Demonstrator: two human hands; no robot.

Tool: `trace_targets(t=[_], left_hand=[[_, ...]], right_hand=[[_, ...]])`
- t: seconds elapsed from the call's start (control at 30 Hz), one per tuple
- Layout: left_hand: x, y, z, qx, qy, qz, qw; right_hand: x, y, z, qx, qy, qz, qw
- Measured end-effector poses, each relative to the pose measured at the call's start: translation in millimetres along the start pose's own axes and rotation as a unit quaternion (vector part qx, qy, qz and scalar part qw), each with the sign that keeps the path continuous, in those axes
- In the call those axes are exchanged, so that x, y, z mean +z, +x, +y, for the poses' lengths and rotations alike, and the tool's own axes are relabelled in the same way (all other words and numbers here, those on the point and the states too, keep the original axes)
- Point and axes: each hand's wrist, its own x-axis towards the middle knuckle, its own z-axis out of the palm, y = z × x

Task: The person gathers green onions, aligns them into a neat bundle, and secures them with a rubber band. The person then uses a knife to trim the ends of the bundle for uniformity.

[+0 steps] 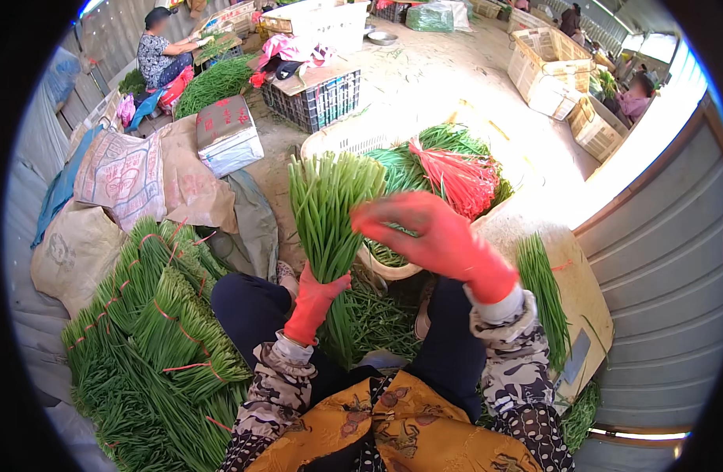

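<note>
My left hand (318, 298), in a red glove, grips a bundle of long green stalks, likely garlic chives (332, 218), upright above my lap. My right hand (417, 236), also red-gloved and slightly blurred, is raised just right of the bundle; its fingers are bent, and whether it touches the leaves or holds anything is unclear. Behind it, a bunch of red ties (458, 174) lies on greens in a white plastic basket (343, 138). On a board (579, 277) at the right rest a tied green bundle (544, 295) and a flat metal blade (575, 356).
Tied green bundles (178, 330) are piled at my left, beside sacks (122, 177). Loose leaves (385, 321) lie between my feet. A black crate (317, 100) stands ahead; a person (161, 53) sits at upper left. Large plastic baskets (550, 65) stand at upper right, near another person (635, 97).
</note>
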Motion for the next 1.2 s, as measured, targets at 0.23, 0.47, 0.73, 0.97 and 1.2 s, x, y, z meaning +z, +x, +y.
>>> trace_targets(t=[0.23, 0.47, 0.73, 0.97, 1.2], left_hand=[[-7.9, 1.8, -8.0, 0.063, 0.154, 0.011, 0.986], [-1.4, -0.4, -4.2, 0.029, 0.091, -0.019, 0.995], [0.4, 0.2, -2.5, 0.014, 0.107, -0.003, 0.994], [-2.7, -2.3, -7.0, 0.084, 0.171, 0.012, 0.982], [2.5, -2.1, -1.0, 0.050, 0.179, 0.002, 0.983]], right_hand=[[38.2, 49.4, 49.0, -0.030, -0.445, 0.103, 0.889], [18.4, 39.0, 74.1, 0.131, -0.092, 0.174, 0.972], [14.9, 32.7, 14.8, -0.077, -0.346, 0.103, 0.929], [35.1, 51.8, 27.8, 0.050, -0.472, 0.057, 0.878], [36.7, 42.1, 49.6, 0.021, -0.432, 0.096, 0.896]])
